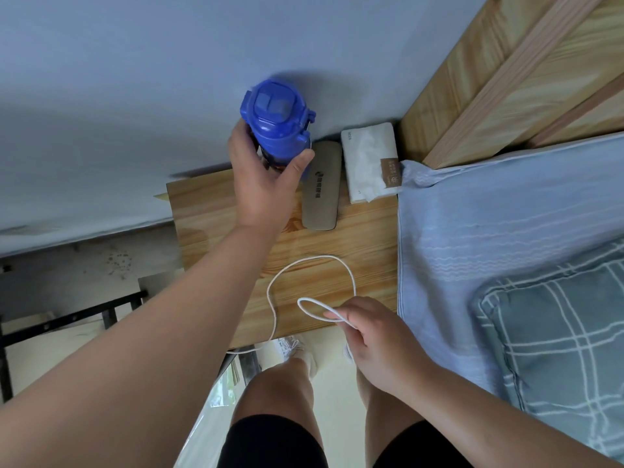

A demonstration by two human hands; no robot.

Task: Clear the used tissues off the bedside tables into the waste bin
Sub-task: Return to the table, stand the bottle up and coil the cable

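The left grip (263, 184) curls round a blue bottle (275, 116) at the table's (354, 238) far edge; the right grip (374, 336) pinches a loop of white cable (337, 261) over the near edge; a tissue pack (369, 160) lies in the far right corner, between a grey case (320, 187) and the bed (472, 214).

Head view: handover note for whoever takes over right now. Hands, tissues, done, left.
Left hand: grips the blue bottle at the back of the bedside table.
Right hand: pinches a loop of the white cable near the table's front edge.
Tissues: only a tissue pack shows, back right, beside the grey case; no loose used tissue or waste bin in view.
Done: cannot tell.
Left: probably free both hands, then find tissues and bin.
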